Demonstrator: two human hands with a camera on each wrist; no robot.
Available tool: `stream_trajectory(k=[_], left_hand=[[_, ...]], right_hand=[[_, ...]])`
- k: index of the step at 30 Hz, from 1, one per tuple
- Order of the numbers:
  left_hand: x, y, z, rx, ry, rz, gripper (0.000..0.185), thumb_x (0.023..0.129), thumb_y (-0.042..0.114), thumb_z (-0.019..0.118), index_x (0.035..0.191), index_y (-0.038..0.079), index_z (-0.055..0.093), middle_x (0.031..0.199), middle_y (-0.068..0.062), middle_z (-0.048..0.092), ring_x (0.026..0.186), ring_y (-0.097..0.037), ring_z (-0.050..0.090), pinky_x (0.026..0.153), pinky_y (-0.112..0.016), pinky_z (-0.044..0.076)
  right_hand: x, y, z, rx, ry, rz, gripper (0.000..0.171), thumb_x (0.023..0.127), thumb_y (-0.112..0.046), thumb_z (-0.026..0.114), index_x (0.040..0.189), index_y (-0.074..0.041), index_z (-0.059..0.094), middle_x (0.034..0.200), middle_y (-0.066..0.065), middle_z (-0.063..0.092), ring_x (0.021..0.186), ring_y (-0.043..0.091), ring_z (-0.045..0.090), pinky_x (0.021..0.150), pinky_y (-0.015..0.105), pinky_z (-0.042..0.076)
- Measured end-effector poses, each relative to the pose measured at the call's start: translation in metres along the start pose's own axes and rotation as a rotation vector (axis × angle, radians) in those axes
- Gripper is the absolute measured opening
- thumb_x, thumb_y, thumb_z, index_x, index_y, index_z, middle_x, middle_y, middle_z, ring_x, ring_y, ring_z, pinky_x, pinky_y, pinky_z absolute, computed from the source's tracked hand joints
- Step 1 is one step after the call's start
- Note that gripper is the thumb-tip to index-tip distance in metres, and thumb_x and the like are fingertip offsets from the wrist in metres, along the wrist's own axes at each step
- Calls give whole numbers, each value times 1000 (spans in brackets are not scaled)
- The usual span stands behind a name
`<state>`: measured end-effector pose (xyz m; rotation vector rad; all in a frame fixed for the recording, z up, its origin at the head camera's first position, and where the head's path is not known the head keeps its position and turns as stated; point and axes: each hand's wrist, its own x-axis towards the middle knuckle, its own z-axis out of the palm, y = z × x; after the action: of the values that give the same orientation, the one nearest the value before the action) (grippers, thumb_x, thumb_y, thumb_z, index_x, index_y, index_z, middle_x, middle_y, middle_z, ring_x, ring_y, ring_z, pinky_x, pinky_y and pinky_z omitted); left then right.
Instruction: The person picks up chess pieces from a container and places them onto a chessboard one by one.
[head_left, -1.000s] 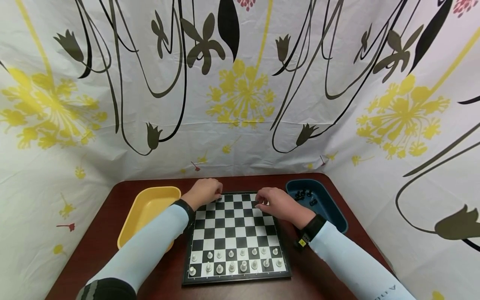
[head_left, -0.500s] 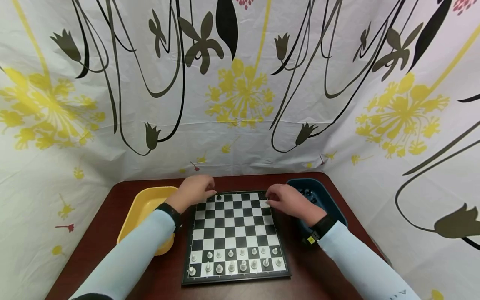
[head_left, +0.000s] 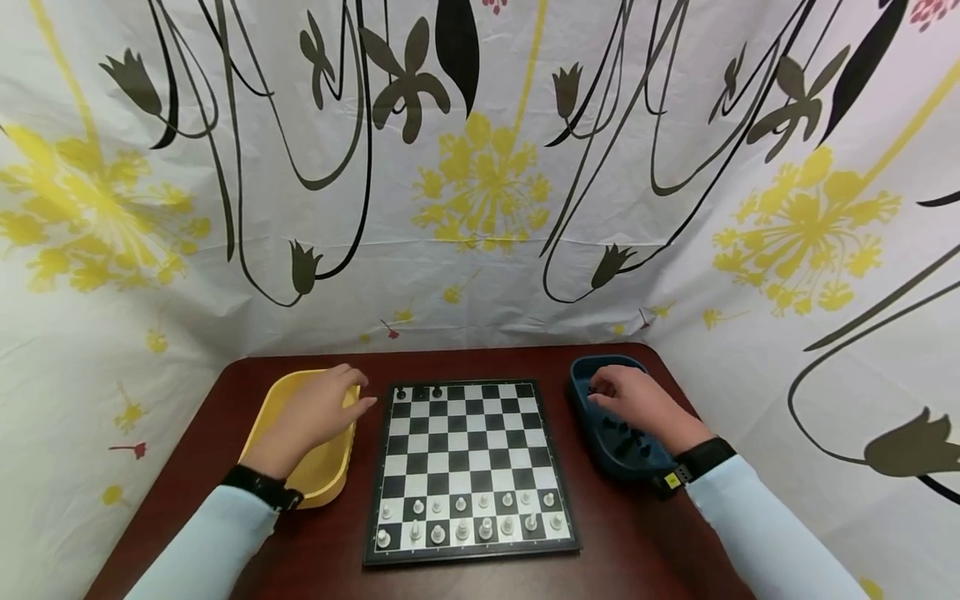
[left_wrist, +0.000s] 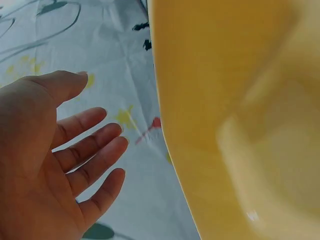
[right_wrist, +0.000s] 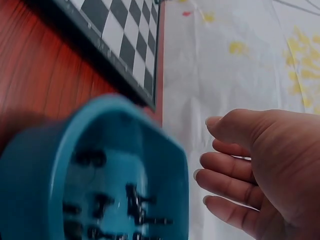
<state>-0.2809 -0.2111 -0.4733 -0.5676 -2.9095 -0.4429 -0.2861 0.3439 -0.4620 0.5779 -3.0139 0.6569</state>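
Fingers of both hands loose, holding nothing: left hand (head_left: pixel 315 412) over yellow tray (head_left: pixel 288 398), left of chessboard (head_left: pixel 468 467); right hand (head_left: pixel 637 404) over blue tray (head_left: pixel 592 433) of black pieces (head_left: pixel 626 437), right.

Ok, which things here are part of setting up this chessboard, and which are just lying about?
In use:
chessboard
blue tray holding black pieces
black pieces on the far row
right hand over the blue tray
white pieces, near rows

Lying about:
yellow tray, under the open left hand
flowered cloth backdrop
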Motion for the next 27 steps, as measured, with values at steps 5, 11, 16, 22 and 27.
stream_trajectory(k=[5,11,16,22,27], left_hand=[[-26,-20,-7,-8,39,-34,47,106,39,76,133,2,72,133,-18,72,126,-41,68,106,-63,55],[-42,-29,-18,-3,41,-92,49,105,41,76,133,1,71,133,-20,72,125,-44,66,101,-67,55],[-49,-29,-23,0,33,-107,50,104,40,77,133,0,71,132,-22,71,122,-45,67,98,-68,56],[-56,-31,-24,-12,36,-119,50,104,40,78,133,0,70,133,-23,71,120,-46,66,98,-69,55],[-59,-31,-24,-15,37,-125,51,104,40,78,133,-1,71,133,-24,71,121,-47,66,98,-70,55]], right_hand=[[-5,20,-6,-14,22,5,14,107,-19,76,117,-9,78,105,0,76,95,19,73,82,47,64],[-9,38,-14,6,22,37,14,108,-16,74,118,-6,78,105,1,77,93,19,74,81,47,65],[-10,45,-18,26,-14,55,21,108,-15,74,121,0,76,107,5,77,96,23,74,82,48,64],[-7,49,-20,21,-44,61,23,108,-14,73,124,2,75,109,9,77,99,26,74,84,49,64],[1,48,-19,-23,-92,39,22,107,-13,74,125,0,75,116,14,77,104,29,74,88,53,64]])
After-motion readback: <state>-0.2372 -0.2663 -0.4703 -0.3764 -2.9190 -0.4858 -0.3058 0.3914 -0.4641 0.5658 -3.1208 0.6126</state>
